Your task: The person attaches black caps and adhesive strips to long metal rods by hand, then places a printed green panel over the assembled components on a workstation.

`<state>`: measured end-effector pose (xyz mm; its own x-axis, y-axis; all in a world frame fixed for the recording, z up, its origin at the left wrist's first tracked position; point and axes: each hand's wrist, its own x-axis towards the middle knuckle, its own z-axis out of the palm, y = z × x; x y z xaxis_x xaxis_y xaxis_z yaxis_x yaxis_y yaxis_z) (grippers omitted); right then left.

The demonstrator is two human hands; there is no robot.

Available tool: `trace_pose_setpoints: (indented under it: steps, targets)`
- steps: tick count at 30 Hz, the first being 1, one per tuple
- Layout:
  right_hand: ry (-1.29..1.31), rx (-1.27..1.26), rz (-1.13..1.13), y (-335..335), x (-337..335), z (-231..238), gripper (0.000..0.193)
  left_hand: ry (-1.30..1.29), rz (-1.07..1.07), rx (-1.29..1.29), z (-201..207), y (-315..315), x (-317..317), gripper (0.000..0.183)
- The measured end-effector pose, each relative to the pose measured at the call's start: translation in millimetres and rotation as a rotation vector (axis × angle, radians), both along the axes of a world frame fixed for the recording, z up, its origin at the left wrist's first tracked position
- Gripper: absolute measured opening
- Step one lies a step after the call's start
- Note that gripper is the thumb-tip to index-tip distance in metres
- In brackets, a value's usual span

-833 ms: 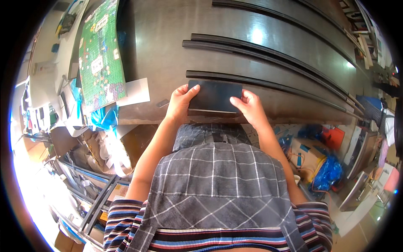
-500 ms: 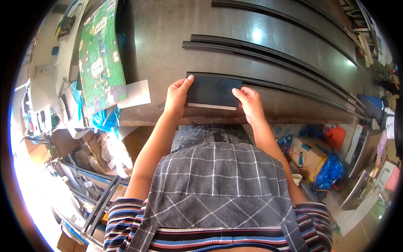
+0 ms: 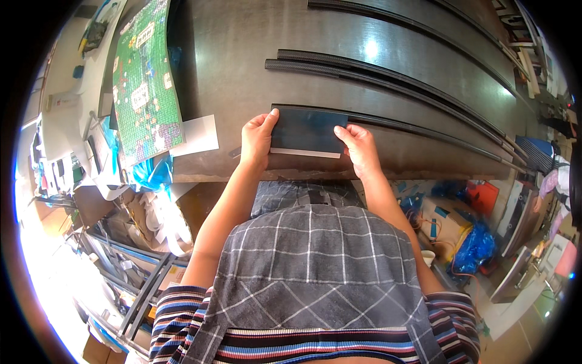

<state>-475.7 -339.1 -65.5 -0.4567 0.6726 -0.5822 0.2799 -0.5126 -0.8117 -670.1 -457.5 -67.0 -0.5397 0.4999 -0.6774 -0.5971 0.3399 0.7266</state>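
A dark blue-black rectangular sheet (image 3: pixel 308 131) with a pale strip along its near edge is stretched between my hands over the near part of the table. My left hand (image 3: pixel 257 138) pinches its left edge, thumb on top. At the right edge my right hand (image 3: pixel 360 147) grips it the same way; the fingers beneath are hidden. Just beyond the sheet's far edge lies a long black tube (image 3: pixel 418 131), partly covered by the sheet. Whether the two touch I cannot tell.
Farther back on the dark metal table (image 3: pixel 224 67) lie several long black tubes (image 3: pixel 364 81) running rightward. A green patterned board (image 3: pixel 142 85) and a white sheet (image 3: pixel 202 134) are at the left. Below right sit a cardboard box (image 3: pixel 441 218) and blue plastic (image 3: pixel 476 247).
My hands and the sheet hold almost the same place, with only a tiny shift. At the far right edge, another person's arm has moved.
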Motion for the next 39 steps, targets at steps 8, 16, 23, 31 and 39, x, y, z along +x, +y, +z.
trace_pose_setpoints:
  steps: [8, 16, 23, 31, 39]
  targets:
    - [0.001, 0.02, 0.014, -1, 1, 1, 0.03, 0.009, 0.068, 0.018, 0, 1, 4, 0.029]
    - [-0.03, 0.029, 0.013, 0, 4, -4, 0.031, -0.018, 0.079, 0.011, -6, 1, 5, 0.029]
    - [-0.047, -0.037, -0.079, -1, 3, -8, 0.029, 0.012, 0.08, -0.02, -8, 5, 8, 0.029]
    - [-0.065, 0.039, -0.01, 1, 4, -2, 0.031, 0.107, 0.09, 0.034, -4, -2, 11, 0.027]
    - [-0.035, 0.01, -0.033, 3, 17, -6, 0.021, 0.063, 0.059, 0.042, -9, 1, 15, 0.028]
